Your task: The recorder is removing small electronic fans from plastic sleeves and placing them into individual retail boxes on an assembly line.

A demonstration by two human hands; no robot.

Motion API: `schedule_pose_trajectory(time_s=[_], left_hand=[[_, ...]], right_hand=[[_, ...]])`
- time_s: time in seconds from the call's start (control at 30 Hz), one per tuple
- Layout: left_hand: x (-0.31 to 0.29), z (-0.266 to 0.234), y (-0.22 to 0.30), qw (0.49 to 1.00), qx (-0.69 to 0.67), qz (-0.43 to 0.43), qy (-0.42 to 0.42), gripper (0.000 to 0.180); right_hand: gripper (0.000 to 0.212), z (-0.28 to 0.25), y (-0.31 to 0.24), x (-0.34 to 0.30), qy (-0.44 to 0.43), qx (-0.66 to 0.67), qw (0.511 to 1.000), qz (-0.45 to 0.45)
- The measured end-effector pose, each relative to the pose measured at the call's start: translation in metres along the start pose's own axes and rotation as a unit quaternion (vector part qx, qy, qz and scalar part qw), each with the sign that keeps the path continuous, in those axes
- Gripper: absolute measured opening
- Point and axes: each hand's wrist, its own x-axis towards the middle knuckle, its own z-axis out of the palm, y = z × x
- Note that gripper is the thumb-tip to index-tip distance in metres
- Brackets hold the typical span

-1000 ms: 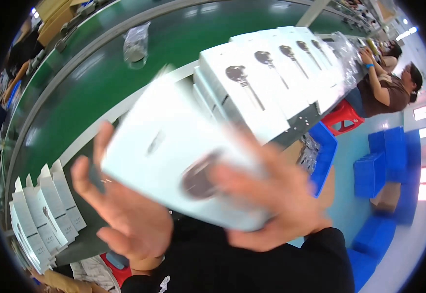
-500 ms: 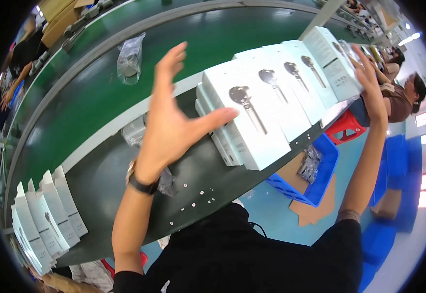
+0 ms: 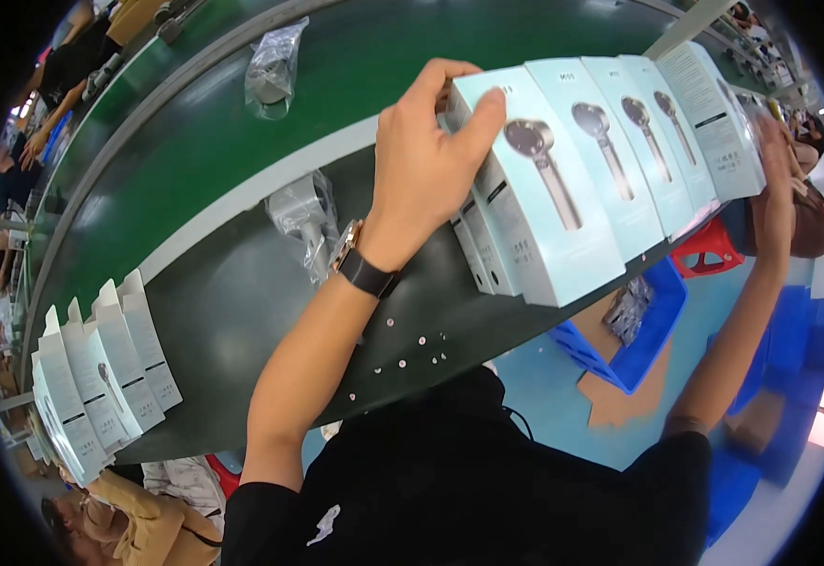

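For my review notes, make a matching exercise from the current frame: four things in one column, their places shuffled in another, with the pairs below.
Things:
1. Left hand
2. Right hand
3. Upper clear bag
4. Open blue crate

Places:
A. On the green surface
B. Below the edge of the dark table, with silvery packets inside
C. At an upper corner on the left end of the row of boxes
D. At the right end of that row

Pairs: 1-C, 2-D, 3-A, 4-B
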Motion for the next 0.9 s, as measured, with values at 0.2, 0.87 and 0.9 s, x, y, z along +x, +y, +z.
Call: schedule_pose_trajectory(time_s=[0.2,0.87,0.9], left_hand=[[0.002,0.009,-0.007,0.998,0.01,0.004,0.056,0.035],[0.09,-0.171,-0.093,0.829,0.514,0.114,0.188,0.068],[0.096,-0.181,-0.105,0.834,0.519,0.077,0.168,0.075]], right_hand=[[0.054,0.126,-0.036,-0.159,0.358,-0.096,0.82,-0.435],[0.05,0.063,-0.035,-0.089,0.509,-0.108,0.789,-0.326],[0.055,0.036,-0.015,-0.071,0.464,-0.157,0.838,-0.239]])
